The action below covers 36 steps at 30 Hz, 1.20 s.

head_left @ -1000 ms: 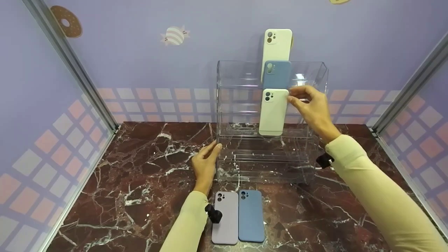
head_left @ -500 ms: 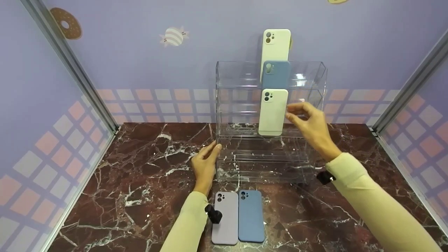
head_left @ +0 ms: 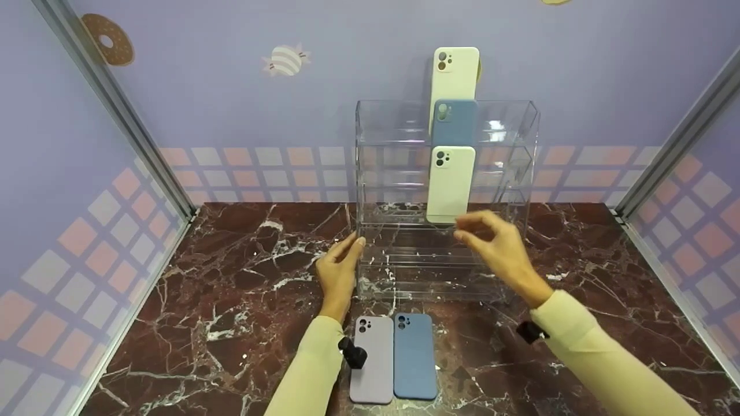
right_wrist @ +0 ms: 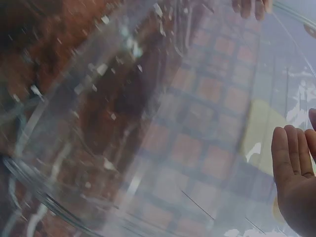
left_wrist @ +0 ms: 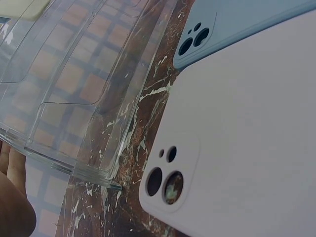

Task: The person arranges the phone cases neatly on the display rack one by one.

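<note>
Right hand (head_left: pixel 502 248) lowered | front white case (head_left: pixel 451 188) long axis near-upright, camera end up | both grips unclosed, left hand (head_left: pixel 339 270) touching rack (head_left: pixel 399 225)

R grip (right_wrist: pixel 296 182) btm R, fingers ext'd | pale-ylw case (right_wrist: pixel 263 136) nr | clr rack (right_wrist: pixel 54 205) ctr-L | L grip (right_wrist: pixel 250 7) top

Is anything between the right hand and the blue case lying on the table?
Nothing visible stands between the right hand and the blue case, whose back lies uncovered. The hand appears in front of the clear rack; its clearance from the rack's lower tiers can't be told. The lilac case lies left of the blue one.
</note>
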Tool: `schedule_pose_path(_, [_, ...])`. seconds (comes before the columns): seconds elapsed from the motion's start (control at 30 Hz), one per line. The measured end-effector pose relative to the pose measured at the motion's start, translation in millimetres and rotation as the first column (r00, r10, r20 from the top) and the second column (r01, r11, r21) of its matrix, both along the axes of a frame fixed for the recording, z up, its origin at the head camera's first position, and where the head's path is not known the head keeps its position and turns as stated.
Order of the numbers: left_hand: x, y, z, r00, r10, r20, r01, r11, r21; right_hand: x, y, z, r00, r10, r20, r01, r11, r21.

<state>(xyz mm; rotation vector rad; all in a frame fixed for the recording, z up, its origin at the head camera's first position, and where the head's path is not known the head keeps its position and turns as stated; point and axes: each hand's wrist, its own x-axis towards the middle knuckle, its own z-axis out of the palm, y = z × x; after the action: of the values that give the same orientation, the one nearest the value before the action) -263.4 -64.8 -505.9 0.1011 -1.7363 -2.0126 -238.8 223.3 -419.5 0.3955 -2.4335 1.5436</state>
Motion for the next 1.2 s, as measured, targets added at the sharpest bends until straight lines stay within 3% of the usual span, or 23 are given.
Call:
schedule_pose_path(0.43, [-0.5,-0.9,-1.7,1.0,-0.015,0.002,0.015,1.0,0.011,29.7,-19,-58.3,0.993,0.079,0.084,-0.077,0.997,-0.021])
schedule_pose_path(0.67, [0.5,-1.7,-1.3,1.0,-0.018,0.003,0.018,1.0,-0.015,39.3,-29,-86.1,0.992,0.108,0.064,-0.111,0.992,0.055])
schedule_pose_path(0.97, [1.4,-2.4,-0.8,1.0,-0.028,0.008,0.028,1.0,-0.011,45.8,-36,-106.0,0.97,0.193,0.145,-0.211,0.971,0.115])
schedule_pose_path(1.2, [0.2,-1.6,-2.0,1.0,-0.013,0.002,0.013,1.0,-0.019,47.3,-39,-114.3,0.963,0.211,0.17,-0.235,0.963,0.134])
